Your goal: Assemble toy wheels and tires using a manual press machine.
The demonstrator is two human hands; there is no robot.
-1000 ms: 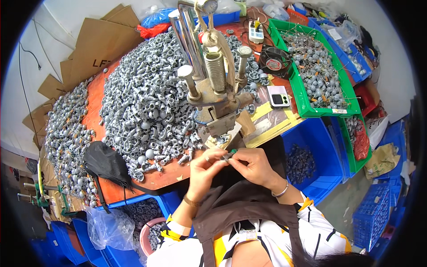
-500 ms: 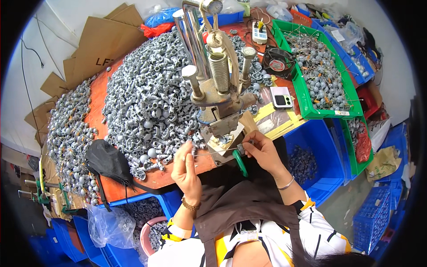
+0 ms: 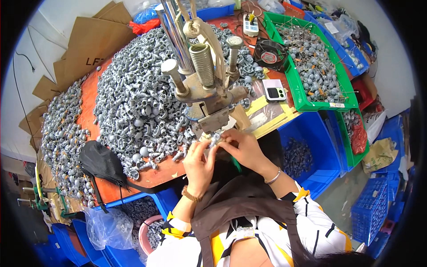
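Small grey part (image 3: 215,141) pinched between fingertips of both hands, just below press base. Left hand (image 3: 199,161) closed on part from below-left; right hand (image 3: 240,147) closed on it from right, fingers curled. Metal press (image 3: 205,84) directly beyond hands on bench (image 3: 155,171). Grey parts heap (image 3: 133,102) beyond left hand. Blue bin (image 3: 311,151) right of right hand.

- Illumination: bright, even, diffuse overhead light; colours saturated.
- Shadows: soft and short beneath the metal press (image 3: 202,84).
- Glare: highlights on the press's chrome columns.
- Distortion: strong fisheye bending toward the rim; black vignette in the corners.
- Focus: centre sharp; periphery slightly soft.
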